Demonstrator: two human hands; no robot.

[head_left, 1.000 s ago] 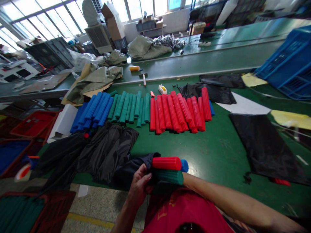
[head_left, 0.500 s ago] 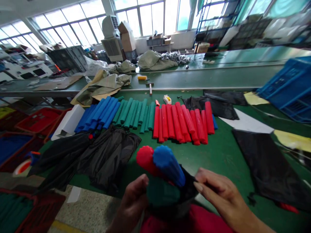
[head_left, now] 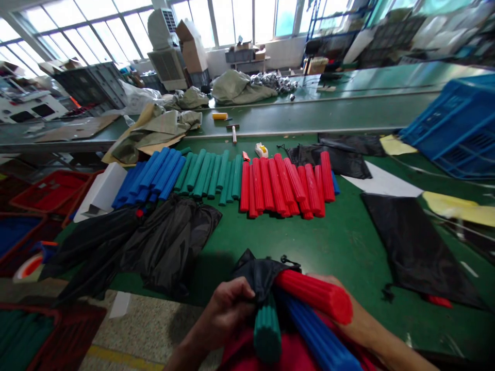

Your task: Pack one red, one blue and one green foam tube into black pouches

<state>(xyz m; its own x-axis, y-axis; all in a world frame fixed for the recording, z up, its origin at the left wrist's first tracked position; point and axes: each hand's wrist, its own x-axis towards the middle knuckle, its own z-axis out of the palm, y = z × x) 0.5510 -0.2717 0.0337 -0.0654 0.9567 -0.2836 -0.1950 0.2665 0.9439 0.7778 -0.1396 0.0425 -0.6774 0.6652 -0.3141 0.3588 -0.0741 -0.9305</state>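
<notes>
light: blown-out windows behind | glare: far table | foreground: dimmer | edges: stretched, soft

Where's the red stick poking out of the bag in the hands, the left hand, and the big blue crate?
Red stick (head_left: 312,291): head view, middle of its ridged side.
Left hand (head_left: 226,312): head view, middle of the hand.
Blue crate (head_left: 448,117): head view, on its wall.

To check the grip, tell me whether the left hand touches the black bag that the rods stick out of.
Touching: the head view shows the left hand gripping the black bag, with no gap between them.
</notes>
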